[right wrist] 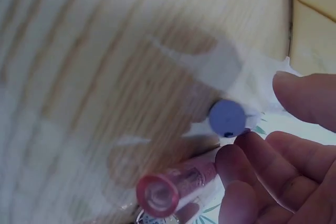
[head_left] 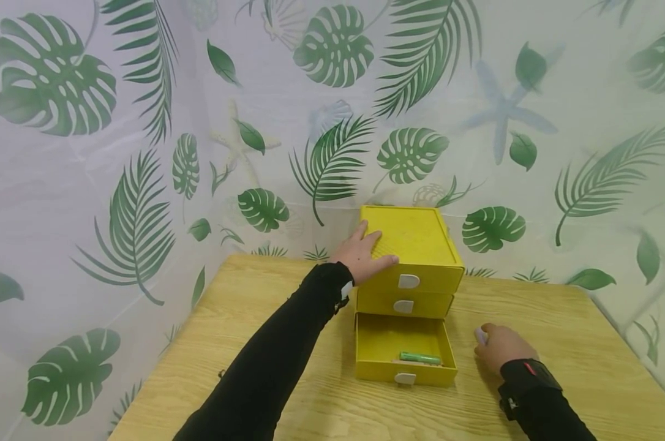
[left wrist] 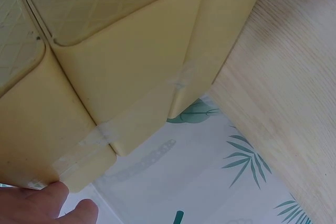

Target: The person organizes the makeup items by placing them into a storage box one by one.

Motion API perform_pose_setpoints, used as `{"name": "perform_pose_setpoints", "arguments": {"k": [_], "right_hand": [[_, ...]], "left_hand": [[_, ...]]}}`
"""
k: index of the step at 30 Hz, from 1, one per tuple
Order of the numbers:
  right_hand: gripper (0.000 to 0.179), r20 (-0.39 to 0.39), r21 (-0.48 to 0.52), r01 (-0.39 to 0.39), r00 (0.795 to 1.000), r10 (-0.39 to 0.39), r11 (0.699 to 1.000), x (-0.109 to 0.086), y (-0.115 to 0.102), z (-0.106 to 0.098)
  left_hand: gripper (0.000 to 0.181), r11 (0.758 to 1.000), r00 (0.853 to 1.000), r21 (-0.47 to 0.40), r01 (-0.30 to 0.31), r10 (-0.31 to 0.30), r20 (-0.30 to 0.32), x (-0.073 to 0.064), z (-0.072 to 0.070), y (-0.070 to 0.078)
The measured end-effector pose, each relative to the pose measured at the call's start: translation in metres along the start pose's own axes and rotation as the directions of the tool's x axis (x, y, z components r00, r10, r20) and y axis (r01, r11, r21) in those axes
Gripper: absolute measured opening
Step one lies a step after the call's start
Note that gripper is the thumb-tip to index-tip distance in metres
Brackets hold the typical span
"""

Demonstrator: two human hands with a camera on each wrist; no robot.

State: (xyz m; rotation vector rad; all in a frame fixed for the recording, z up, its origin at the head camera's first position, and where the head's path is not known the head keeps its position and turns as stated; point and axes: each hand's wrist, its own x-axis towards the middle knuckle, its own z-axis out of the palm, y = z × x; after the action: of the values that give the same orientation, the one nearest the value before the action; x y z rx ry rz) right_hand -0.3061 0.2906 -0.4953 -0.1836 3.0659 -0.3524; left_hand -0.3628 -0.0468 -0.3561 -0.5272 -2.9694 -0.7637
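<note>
My left hand (head_left: 359,254) rests spread on the left edge of a yellow drawer box (head_left: 415,229), thumb toward its front. In the left wrist view, fingertips (left wrist: 58,195) touch the box's side. The bottom drawer (head_left: 406,372) is pulled out, with a green cylinder (head_left: 419,358) lying inside. Low over the table, right of the box, is my right hand (head_left: 506,349), its fingers loosely bent and the thumb apart. A small purple round-ended stick (right wrist: 227,118) sits at its fingertips; a pink clear-ended tube (right wrist: 178,184) lies beside them.
Two upper drawers with white tabs (head_left: 408,281) are closed. The box stands at the back of a wooden table (head_left: 299,392), before a leaf-patterned sheet (head_left: 321,92). Clear tape (left wrist: 100,135) crosses the box's side.
</note>
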Motion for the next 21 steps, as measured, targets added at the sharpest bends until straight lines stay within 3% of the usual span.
{"name": "perform_pose_setpoints", "arguments": {"k": [10, 15, 21], "right_hand": [[0.033, -0.055, -0.029, 0.054, 0.997, -0.056, 0.998, 0.002, -0.005, 0.010], [0.028, 0.014, -0.028, 0.016, 1.000, -0.015, 0.999, -0.001, -0.009, 0.009], [0.042, 0.062, -0.025, 0.043, 0.997, -0.041, 0.999, -0.006, -0.015, 0.006]], "left_hand": [[0.079, 1.000, 1.000, -0.006, -0.011, 0.011, -0.008, 0.000, 0.000, 0.000], [0.079, 1.000, 1.000, -0.005, -0.011, 0.011, -0.008, -0.001, 0.000, 0.000], [0.078, 1.000, 1.000, 0.001, -0.007, 0.007, -0.004, 0.000, 0.000, 0.000]]}}
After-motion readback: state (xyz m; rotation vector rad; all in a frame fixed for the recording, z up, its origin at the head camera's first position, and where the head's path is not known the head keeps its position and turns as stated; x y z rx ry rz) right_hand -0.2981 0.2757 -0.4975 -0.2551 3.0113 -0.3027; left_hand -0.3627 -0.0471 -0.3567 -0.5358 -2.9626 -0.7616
